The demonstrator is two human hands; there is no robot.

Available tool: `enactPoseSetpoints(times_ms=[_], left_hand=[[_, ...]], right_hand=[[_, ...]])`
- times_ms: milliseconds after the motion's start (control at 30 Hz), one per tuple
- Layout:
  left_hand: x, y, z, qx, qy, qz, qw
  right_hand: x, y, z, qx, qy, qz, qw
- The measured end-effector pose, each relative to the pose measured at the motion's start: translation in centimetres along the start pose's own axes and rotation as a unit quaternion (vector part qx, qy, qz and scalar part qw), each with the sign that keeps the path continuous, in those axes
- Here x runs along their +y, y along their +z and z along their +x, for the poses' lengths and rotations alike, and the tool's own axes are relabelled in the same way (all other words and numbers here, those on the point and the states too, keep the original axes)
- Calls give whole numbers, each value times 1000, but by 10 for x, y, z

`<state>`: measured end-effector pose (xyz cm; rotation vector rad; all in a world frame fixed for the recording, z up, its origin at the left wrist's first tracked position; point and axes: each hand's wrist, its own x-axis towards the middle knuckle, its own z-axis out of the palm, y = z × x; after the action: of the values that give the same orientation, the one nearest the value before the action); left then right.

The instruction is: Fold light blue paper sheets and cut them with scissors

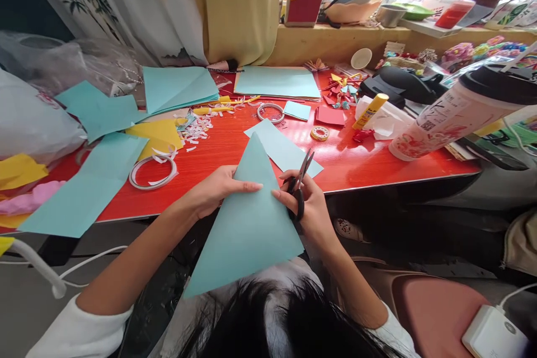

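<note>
Left hand pinches the blue triangle, thumb flat on top, fingers behind. Right hand does double duty: grasps the scissors, blades slightly parted and aimed away from the body, while its thumb rests on the triangle's right edge.

The triangle sits between the hands, its point toward the table, its broad end over the lap. Layers, if any — cannot tell.

My worry: the blades ride close to the paper, so a careless turn of the right wrist could nick the edge. The broad end hangs unsupported; a loose left thumb might let it sag or crease.

Beyond: a loose sheet behind the point, scraps left, glue stick right. The cup stands near the table's edge — a swinging right elbow could topple it.
</note>
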<state>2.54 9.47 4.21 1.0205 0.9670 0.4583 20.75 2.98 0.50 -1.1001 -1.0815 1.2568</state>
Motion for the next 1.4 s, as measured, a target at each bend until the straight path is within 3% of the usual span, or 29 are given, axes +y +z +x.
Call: enactPoseSetpoints(times_ms=[100, 267, 433, 533, 867, 1400], left_hand=[[-7, 1, -3, 39, -1, -11, 999], [-3, 0, -9, 98, 44, -21, 994], [1, -2, -15, 116, 59, -16, 991], [1, -1, -16, 125, 63, -5, 990], [2, 2, -21, 147, 68, 17, 987], [-1, 0, -22, 166, 76, -12, 983]], right_hand=[[-4, -5, -1, -22, 19, -22, 999], [-17, -20, -10, -113, 76, -78, 988], [-29, -27, -16, -214, 127, -60, 967], [-31, -26, -17, -242, 146, -50, 958], [-31, -27, -19, -241, 178, -80, 951], [-17, -18, -20, -160, 209, -68, 962]])
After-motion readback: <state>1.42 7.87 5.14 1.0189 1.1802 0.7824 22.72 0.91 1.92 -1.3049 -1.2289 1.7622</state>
